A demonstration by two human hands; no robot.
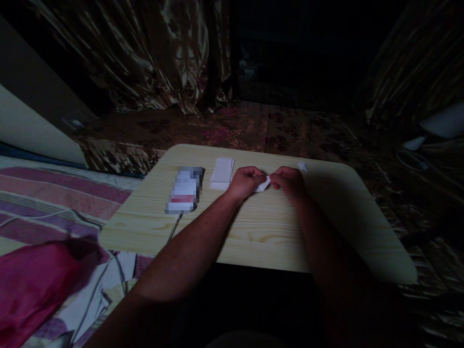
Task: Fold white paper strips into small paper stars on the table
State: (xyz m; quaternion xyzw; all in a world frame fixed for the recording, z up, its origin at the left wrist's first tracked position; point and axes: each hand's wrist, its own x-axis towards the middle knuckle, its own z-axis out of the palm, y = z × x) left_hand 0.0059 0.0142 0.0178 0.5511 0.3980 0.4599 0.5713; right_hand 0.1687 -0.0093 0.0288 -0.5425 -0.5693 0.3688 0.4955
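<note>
Over the middle of a small wooden table [268, 232], both my hands pinch one small piece of white paper [264, 185]. My left hand [245, 182] is closed on its left part and covers some of it. At its upper right corner, the fingertips of my right hand [289, 181] are pressed together. A stack of white paper slips [222, 171] lies just left of my left hand. Behind my right hand sits a small white folded paper piece [302, 166]; its exact shape is too small to make out.
On the table's left a phone [183, 191], its screen blurred out, lies with a cable [174, 228] plugged in. Left of the table are a striped bedspread [65, 186], a pink cloth [39, 285] and a white cord. Curtains [188, 48] hang behind; the right side is dark.
</note>
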